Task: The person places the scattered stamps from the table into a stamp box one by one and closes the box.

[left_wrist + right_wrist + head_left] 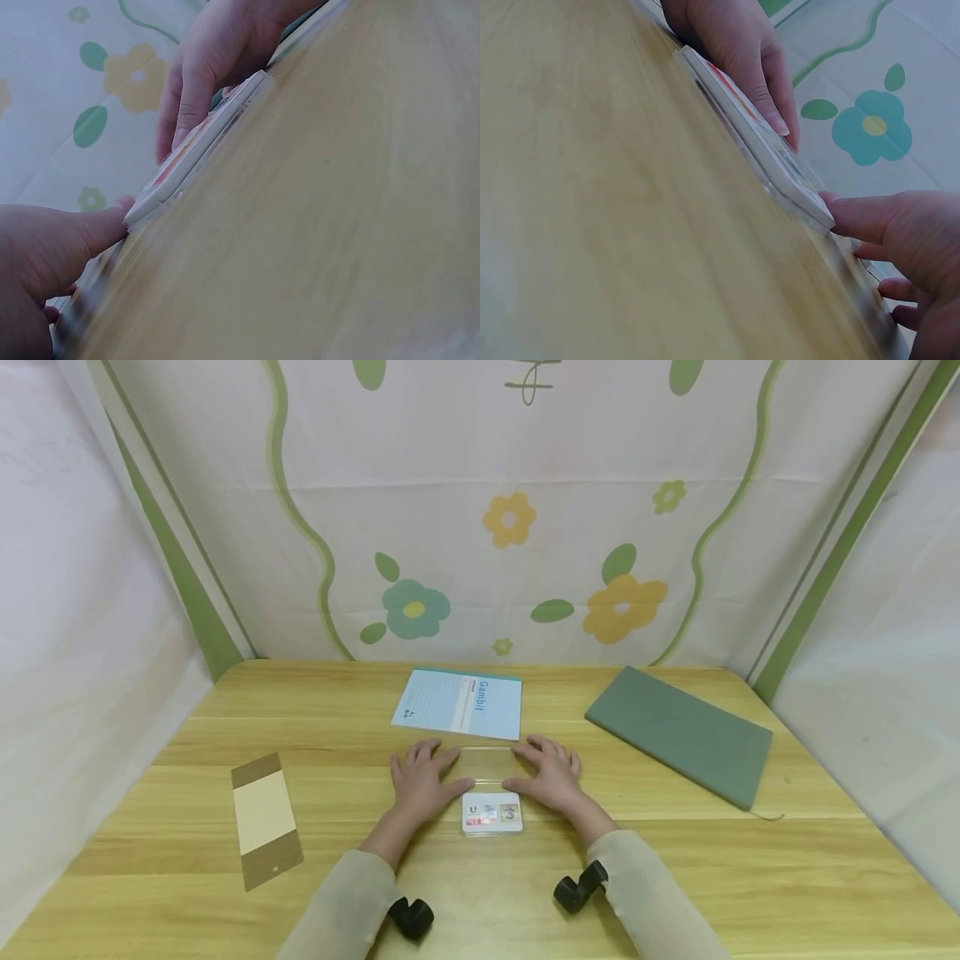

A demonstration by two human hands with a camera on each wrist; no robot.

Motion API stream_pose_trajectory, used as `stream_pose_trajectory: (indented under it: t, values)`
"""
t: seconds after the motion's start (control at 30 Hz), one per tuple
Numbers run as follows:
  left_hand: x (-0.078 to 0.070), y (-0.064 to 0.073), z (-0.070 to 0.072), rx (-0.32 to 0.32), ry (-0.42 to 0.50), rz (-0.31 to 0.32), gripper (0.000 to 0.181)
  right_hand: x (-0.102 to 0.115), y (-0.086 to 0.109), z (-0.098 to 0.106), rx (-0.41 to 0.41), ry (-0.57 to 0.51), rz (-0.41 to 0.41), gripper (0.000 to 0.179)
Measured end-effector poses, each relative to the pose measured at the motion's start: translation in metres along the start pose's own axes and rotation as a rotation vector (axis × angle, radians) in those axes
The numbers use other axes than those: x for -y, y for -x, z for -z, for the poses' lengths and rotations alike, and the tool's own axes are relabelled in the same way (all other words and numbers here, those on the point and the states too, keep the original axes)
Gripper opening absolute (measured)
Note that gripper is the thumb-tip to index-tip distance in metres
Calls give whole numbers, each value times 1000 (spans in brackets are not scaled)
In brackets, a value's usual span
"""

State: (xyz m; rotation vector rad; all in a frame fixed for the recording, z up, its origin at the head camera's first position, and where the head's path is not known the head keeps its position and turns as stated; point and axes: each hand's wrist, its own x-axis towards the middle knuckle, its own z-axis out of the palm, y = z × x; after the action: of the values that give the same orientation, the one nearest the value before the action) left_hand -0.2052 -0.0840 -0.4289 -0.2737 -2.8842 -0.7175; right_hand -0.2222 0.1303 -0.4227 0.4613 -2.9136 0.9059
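A clear, see-through rectangular plastic piece [486, 766] lies between the two hands in the head view. My left hand [422, 783] is at its left side, thumb and index finger spread toward the left corners. At the right side, my right hand [552, 777] mirrors this, its thumb and index finger at the right corners. Just nearer to me sits a flat clear case with a white printed insert [492, 814]. The wrist views show this white-filled case [196, 154] edge-on, with the thumbs beside its far side; the see-through piece is mostly hidden there.
Beyond the hands lies a light blue notebook [457, 702] marked "Gambit". A dark green notebook [678, 735] rests at the right. Off to the left is a cream card with brown ends [266, 818]. Printed white cloth [465, 460] hangs behind the wooden table [172, 843].
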Motion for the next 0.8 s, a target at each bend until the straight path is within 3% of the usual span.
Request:
stream_pose_trajectory:
  t: [0.4,0.8]
  values:
    - [1,3,5,-5,91,-16,61,-1,1,7,15,-103,14,60]
    - [4,10,10,-3,195,-98,67,1,10,16,35,-216,58,65]
